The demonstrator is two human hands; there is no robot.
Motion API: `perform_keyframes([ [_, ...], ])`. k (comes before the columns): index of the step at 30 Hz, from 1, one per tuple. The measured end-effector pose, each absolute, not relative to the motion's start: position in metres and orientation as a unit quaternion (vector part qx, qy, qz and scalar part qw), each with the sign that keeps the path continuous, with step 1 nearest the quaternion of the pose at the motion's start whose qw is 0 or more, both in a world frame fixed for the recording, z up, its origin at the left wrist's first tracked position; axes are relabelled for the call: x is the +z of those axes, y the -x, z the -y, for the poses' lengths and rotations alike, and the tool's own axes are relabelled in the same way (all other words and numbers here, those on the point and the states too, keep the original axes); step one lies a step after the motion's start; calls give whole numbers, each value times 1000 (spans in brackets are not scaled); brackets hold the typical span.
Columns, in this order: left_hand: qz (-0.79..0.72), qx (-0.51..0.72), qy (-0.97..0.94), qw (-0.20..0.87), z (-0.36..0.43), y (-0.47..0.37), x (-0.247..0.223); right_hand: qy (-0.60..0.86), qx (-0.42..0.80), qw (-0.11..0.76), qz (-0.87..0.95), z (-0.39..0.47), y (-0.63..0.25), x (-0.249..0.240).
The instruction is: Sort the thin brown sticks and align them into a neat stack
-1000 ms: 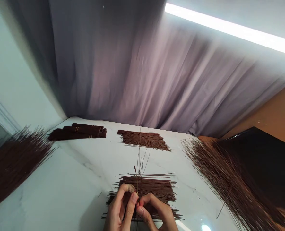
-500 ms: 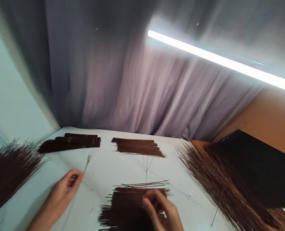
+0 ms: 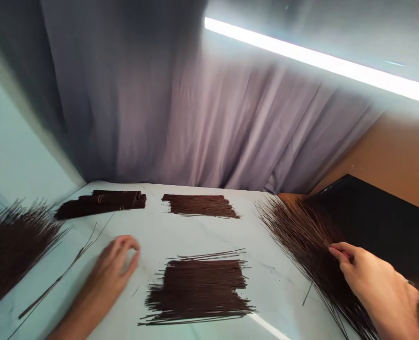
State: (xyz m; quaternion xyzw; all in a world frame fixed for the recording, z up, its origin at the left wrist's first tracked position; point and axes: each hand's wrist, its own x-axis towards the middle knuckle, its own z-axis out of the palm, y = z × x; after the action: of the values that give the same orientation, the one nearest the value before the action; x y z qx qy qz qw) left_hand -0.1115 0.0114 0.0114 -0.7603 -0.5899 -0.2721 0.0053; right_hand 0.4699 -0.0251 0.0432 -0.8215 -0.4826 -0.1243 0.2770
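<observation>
My right hand (image 3: 375, 278) is at the right, thumb and forefinger pinched at the side of a large loose bundle of thin brown sticks (image 3: 294, 231). Which sticks lie between the fingertips is too fine to make out. My left hand (image 3: 115, 267) hovers over the left part of the white table, fingers curved and nothing visible between them. Left of it lie a few long thin sticks (image 3: 66, 271), set diagonally. Between the hands is a flat dark pile of shorter sticks (image 3: 202, 288), with a few strays along its far edge.
Farther back are a row of brown sticks (image 3: 202, 206) and tied dark bundles (image 3: 103, 203). Another loose heap of sticks (image 3: 14, 250) fills the left edge. A black panel (image 3: 375, 217) stands at right. A grey curtain (image 3: 181, 118) and a bright tube light (image 3: 301, 54) are behind.
My right hand has moved from the middle pile to the bundle at right and pinched there. My left hand has let go of a thin stick; long sticks now lie to its left.
</observation>
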Motion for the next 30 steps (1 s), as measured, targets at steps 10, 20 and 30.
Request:
perform_keyframes([
  [10,384,-216,890,-122,-12,-39,18,741,-215,290,566,4,-403,40],
  [20,395,-200,895,-52,-9,-43,4,573,-83,253,775,-43,-292,18],
  [30,398,-256,880,-46,0,-39,1,522,-53,183,831,-166,-273,-7],
])
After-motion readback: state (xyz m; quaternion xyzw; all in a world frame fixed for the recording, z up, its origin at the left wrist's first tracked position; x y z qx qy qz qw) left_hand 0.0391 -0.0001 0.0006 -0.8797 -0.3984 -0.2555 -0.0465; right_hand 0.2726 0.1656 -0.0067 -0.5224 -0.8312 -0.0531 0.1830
